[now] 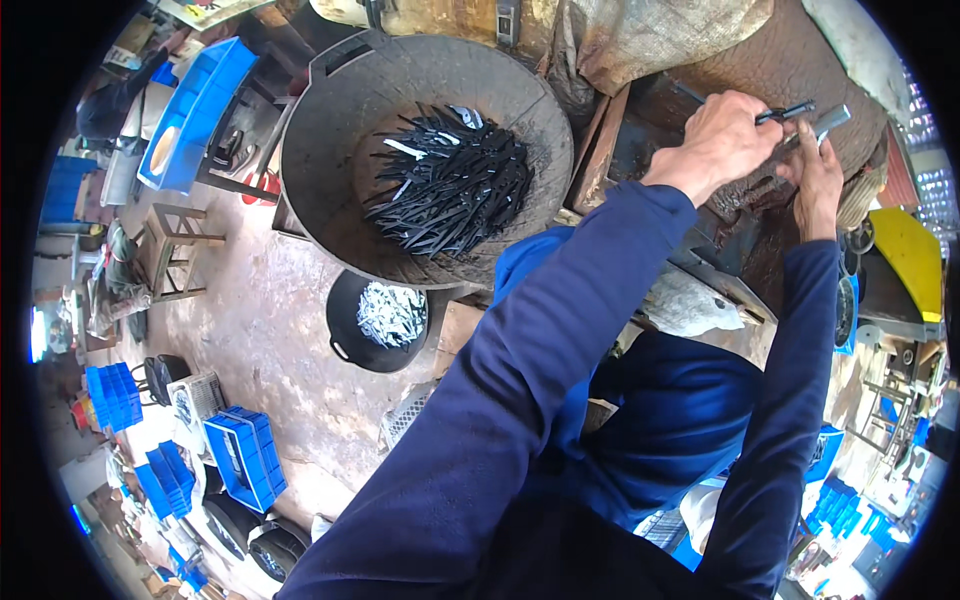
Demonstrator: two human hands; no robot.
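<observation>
Both hands clamp one dark plier piece (790, 113), left hand (718, 140), right hand (820, 180): stiff, light steel, best gripped mid-shank.

A slim dark metal tool (790, 112) with black handles lies nearly level, pinched at the upper right over a stained workbench.

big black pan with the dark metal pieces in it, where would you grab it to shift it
Probably by the loop handle on the far-left rim of the big black pan, coming from the left side where the floor is open. It sticks out past the rim, and the dark metal pieces are heaped toward the middle and right. Both the left hand and right hand are busy at the bench.
</observation>
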